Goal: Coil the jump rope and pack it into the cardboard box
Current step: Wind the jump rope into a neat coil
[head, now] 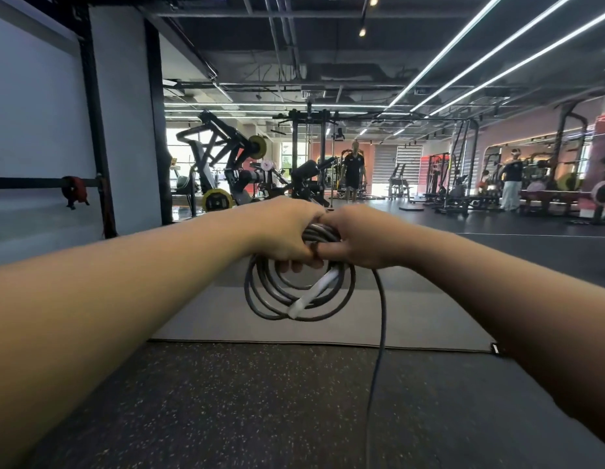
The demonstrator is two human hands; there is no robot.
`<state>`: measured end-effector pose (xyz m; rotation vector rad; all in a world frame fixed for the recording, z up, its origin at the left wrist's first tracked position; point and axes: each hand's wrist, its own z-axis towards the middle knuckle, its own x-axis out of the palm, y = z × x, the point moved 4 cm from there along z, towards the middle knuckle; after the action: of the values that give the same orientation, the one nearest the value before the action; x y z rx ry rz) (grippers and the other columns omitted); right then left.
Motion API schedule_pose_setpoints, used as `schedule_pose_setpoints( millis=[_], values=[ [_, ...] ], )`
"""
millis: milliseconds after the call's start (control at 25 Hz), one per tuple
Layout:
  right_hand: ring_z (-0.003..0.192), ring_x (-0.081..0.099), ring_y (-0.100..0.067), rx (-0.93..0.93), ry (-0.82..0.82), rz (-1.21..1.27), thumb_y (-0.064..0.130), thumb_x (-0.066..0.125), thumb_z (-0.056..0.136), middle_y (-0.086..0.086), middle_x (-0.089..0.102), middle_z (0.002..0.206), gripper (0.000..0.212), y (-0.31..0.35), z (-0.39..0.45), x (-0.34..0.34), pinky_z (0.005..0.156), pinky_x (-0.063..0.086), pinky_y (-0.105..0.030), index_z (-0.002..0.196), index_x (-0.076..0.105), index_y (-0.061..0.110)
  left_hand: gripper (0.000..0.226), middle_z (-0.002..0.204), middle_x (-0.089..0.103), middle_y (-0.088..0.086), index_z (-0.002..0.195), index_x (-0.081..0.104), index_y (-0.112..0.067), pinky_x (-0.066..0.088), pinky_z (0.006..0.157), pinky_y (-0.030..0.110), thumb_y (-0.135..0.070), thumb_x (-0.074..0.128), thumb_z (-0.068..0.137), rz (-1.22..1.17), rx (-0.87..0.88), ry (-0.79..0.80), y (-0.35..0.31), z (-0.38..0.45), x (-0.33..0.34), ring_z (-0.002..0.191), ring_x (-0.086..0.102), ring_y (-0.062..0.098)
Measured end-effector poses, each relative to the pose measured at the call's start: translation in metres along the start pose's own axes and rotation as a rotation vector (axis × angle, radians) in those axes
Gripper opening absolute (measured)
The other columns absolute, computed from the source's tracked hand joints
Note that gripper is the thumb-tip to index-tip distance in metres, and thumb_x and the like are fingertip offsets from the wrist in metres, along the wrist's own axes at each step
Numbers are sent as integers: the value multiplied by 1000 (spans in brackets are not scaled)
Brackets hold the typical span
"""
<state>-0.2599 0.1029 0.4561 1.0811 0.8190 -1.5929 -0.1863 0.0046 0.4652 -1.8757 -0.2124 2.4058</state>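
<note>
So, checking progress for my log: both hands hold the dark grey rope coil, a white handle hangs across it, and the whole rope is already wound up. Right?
Not quite. The head view shows both hands, left and right, on the dark grey rope coil with the white handle across it, but a loose strand hangs down unwound.

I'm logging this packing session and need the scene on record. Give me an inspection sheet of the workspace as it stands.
Surface: grey rectangular floor mat on black speckled rubber flooring.
Job's things: black jump rope wound in several loops, its white handle lying across them; one loose strand trails down toward the camera. Cardboard box: nothing seen.
Clutter: nothing seen.
Grippers: left hand and right hand both clasp the coil's top, held above the mat.
Cables: nothing seen besides the rope.
Surroundings: gym weight machines; two people in the distance.
</note>
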Motion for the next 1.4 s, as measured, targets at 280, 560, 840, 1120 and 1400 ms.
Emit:
schedule_pose_setpoints(
  millis=[280, 560, 840, 1120, 1400],
  values=[
    [76, 74, -33, 227, 109, 626, 49, 67, 92, -15, 69, 101, 45, -30, -21, 9, 71, 61, -42, 124, 59, 18, 29, 53, 56, -5, 95, 66, -8, 40, 41, 14, -34, 74, 87, -175, -11, 22, 5, -2, 1, 40, 49, 7],
    [56, 41, -17, 378, 375, 1053, 81, 53, 75, -2, 66, 73, 78, -43, -47, 29, 62, 45, -34, 116, 61, 15, 32, 49, 44, -6, 100, 70, -5, 41, 42, 18, -36, 67, 92, -439, -33, 104, 4, 1, -3, 42, 40, 9],
    [54, 32, -18, 429, 87, 1028, 48, 68, 89, -1, 28, 61, 37, -85, -59, 5, 56, 38, -29, 70, 63, 17, 25, 57, 36, -8, 99, 59, -10, 49, 53, 24, -35, 57, 99, -1168, -145, -307, 64, -25, -13, 43, 35, 5],
    [116, 68, -35, 231, -215, 1751, 68, 69, 73, -16, 67, 132, 90, -24, -23, 36, 94, 58, -56, 140, 44, 13, 40, 54, 65, -3, 85, 54, -9, 58, 69, 35, -41, 41, 105, -1837, -525, -1000, 27, -8, 45, 58, 63, 17],
    [97, 72, -21, 345, -675, 1388, 18, 78, 85, -8, 73, 112, 77, -8, -1, 60, 75, 59, -36, 148, 34, 28, 60, 129, 58, 8, 101, 60, -19, 44, 104, 53, -69, 29, 93, -1276, -750, -922, 9, 1, 86, 124, 53, 33]
  ],
)
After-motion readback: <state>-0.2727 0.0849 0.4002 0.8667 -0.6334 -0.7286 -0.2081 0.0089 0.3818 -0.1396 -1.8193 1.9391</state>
